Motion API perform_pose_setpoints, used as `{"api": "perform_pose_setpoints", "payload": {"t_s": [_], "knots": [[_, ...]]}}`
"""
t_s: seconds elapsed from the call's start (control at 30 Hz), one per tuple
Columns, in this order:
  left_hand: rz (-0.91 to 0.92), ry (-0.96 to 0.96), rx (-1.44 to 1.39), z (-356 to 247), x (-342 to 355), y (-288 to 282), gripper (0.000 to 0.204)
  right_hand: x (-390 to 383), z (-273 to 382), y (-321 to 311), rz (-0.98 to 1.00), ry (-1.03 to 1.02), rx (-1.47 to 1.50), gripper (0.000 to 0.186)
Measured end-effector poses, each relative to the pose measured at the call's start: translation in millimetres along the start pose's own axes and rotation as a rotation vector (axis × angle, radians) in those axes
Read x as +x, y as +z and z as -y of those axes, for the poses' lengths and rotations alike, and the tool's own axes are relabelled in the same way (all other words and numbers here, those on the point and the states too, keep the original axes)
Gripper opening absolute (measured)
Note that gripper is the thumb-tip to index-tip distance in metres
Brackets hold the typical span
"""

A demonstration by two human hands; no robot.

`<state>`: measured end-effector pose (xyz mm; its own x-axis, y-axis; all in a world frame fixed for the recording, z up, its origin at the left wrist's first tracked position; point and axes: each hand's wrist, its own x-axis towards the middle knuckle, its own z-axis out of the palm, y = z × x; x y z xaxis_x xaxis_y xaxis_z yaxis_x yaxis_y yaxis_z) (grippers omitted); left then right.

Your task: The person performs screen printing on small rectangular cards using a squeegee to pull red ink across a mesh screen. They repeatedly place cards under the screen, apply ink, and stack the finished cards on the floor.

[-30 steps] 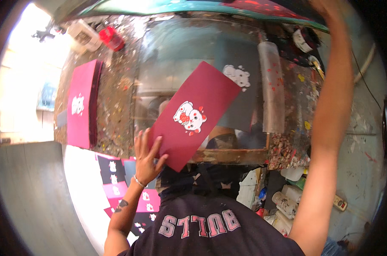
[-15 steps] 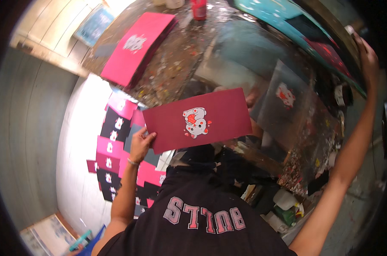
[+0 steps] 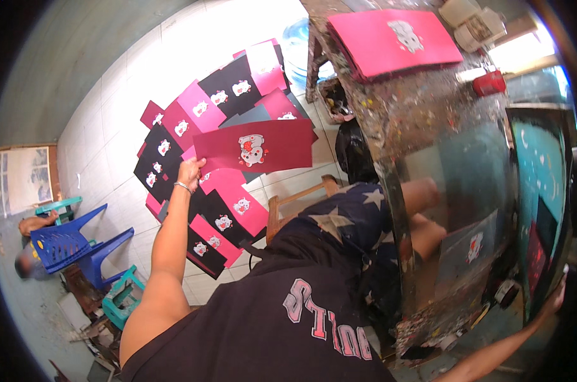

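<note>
My left hand (image 3: pixel 190 173) pinches the left end of a dark red card (image 3: pixel 263 146) printed with a small white and red animal picture. The card hangs flat in the air over a spread of pink and black printed cards (image 3: pixel 193 127) lying on the white tiled floor. My right arm stretches far to the right along the table's near side. My right hand (image 3: pixel 557 296) grips the edge of a teal printing screen frame (image 3: pixel 533 172) that stands raised above the glass printing bed (image 3: pixel 466 191).
A stack of bright pink cards (image 3: pixel 390 38) and a red cup (image 3: pixel 490 83) sit on the paint-spattered table (image 3: pixel 396 121). A wooden stool (image 3: pixel 301 197) stands beside my legs. A blue plastic chair (image 3: pixel 72 245) and a seated person (image 3: pixel 31 224) are at the left.
My view has swung left from the table toward the floor. My left hand has carried the dark red card away from the printing bed and out over the cards on the floor.
</note>
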<state>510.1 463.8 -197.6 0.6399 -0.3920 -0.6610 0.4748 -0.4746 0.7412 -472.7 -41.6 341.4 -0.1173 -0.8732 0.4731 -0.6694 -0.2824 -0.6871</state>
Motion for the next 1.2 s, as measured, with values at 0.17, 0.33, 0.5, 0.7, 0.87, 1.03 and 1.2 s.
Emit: {"api": "perform_pose_setpoints", "payload": {"t_s": [0.17,0.33,0.5,0.7,0.87,1.03,1.2], "knots": [[-0.123,-0.147,-0.321,64,94,7,0.012,-31,16,20,0.063,0.047,-0.327,0.060],[-0.481,-0.015,-0.784,57,214,64,0.014,-30,10,8,0.093,0.061,-0.332,0.055],[-0.784,-0.080,-1.069,-15,315,94,0.024,-35,10,4,0.189,-0.032,-0.504,0.056],[-0.677,0.012,-1.357,-47,362,128,0.036,-41,17,8,0.150,-0.018,-0.458,0.058],[-0.287,0.163,-1.150,18,352,199,0.037,-37,16,31,0.163,0.013,-0.453,0.058],[-0.305,0.023,-0.512,114,223,307,0.032,-38,35,8,0.139,0.039,-0.476,0.058],[-0.165,0.098,0.110,141,95,346,0.027,-74,38,-11,0.086,0.061,-0.434,0.058]]}}
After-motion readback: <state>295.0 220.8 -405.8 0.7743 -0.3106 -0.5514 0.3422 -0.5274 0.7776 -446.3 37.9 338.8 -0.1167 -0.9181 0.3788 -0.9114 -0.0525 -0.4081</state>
